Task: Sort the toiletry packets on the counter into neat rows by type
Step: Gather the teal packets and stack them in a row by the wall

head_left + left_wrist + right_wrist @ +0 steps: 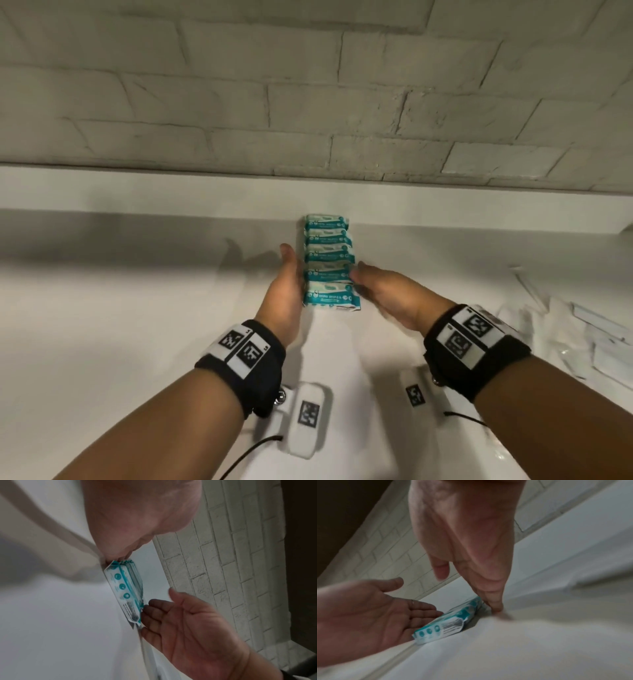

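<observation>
Several teal and white mini wipes packets lie overlapped in one row running away from me on the white counter, the far end against the raised back ledge. My left hand lies flat along the row's left side, fingers straight. My right hand is against the right side, fingers straight. In the left wrist view the right hand touches the packets with its fingertips. In the right wrist view the left hand lies palm up beside the packets. Neither hand grips anything.
A loose heap of white, clear-wrapped packets lies at the right edge of the counter. A low white ledge and a white brick wall close off the back. Bare counter stretches to the left.
</observation>
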Motion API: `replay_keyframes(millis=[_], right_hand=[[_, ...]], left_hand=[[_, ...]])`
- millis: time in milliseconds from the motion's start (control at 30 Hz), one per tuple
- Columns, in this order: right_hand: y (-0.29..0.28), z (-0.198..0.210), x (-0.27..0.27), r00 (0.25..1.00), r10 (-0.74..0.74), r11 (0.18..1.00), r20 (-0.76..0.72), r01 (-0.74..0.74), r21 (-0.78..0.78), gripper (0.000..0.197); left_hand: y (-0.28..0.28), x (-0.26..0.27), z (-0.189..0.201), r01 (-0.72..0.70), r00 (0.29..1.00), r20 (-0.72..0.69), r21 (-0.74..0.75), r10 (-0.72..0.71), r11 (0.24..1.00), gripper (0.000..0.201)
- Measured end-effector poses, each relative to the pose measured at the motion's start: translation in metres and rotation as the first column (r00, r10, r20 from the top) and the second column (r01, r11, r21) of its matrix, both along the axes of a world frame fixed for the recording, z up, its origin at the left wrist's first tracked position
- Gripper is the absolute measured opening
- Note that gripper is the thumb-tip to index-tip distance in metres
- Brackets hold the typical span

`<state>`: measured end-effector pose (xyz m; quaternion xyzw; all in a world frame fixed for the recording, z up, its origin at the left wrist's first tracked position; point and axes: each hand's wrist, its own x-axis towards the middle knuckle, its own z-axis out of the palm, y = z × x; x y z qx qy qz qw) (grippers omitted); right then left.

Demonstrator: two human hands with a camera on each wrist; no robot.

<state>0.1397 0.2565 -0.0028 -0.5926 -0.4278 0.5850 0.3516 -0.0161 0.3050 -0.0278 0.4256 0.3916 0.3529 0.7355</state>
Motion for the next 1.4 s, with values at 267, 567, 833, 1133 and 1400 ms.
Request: replay_keyframes(millis=[267,567,833,1133,1400], right_hand=[[0.003,-0.005,-0.006,0.479,0.171,0.955,0.861,-0.295,-0.026,0.054],[0.029,0.005,0.009,0.784,0.253,0.967,0.567,-0.204,-0.151,0.075],[0.064,0.013,0.02,0.836,0.101,0.991,0.54,-0.037,-0.128,0.063],[0.106,0.002,0.021,0.554,0.207,0.975,0.806,-0.181,-0.126,0.058],[0.13,-0.002,0.016,0.138,0.368,0.895,0.919,-0.32,-0.31,0.055]], left_hand=[[0.0,0.006,0.004,-0.003,0.999,-0.048,0.003,0.003,1.0,0.062],[0.015,0.001,0.011,0.044,0.991,-0.126,0.021,-0.041,0.999,0.066],[0.053,0.014,0.02,-0.035,0.966,-0.258,-0.003,0.033,0.999,0.059],[0.066,0.019,0.038,0.457,0.722,-0.649,0.191,-0.238,0.869,0.029],[0.047,0.022,0.023,0.911,0.038,-0.998,0.053,0.045,0.409,0.096]])
